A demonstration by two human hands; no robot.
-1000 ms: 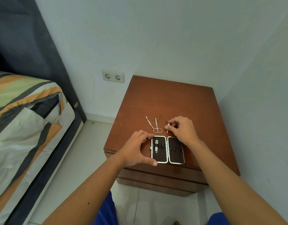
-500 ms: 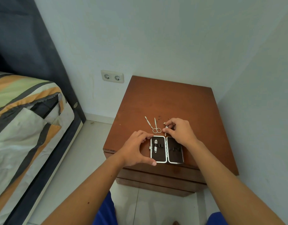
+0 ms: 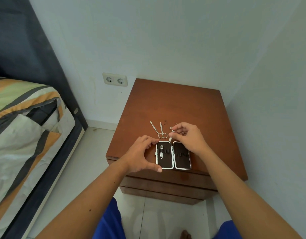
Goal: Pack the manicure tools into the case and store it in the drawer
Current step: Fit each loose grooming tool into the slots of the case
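Open case (image 3: 173, 155) lies flat at tabletop (image 3: 174, 104) front edge. Left hand (image 3: 141, 155) half-open, bracing its side. Right hand (image 3: 188, 138) pinches small clipper (image 3: 171, 136) above case. Likely light, stiff, slippery metal; best pinched mid-body. Scissors (image 3: 162, 131) lie just behind case.

Right hand (image 3: 190, 138) covers case's (image 3: 173, 155) 1 o'clock corner. Small metal tool (image 3: 171, 136) pinched in fingertips, too small to tell type. Another bit (image 3: 176, 123) at hand's 11 o'clock, mostly hidden. Bed (image 3: 24, 128) cut off at frame's 9 o'clock edge. Foot (image 3: 185, 235) cut off at 6 o'clock. Drawer fronts (image 3: 166, 187) partly behind forearms.
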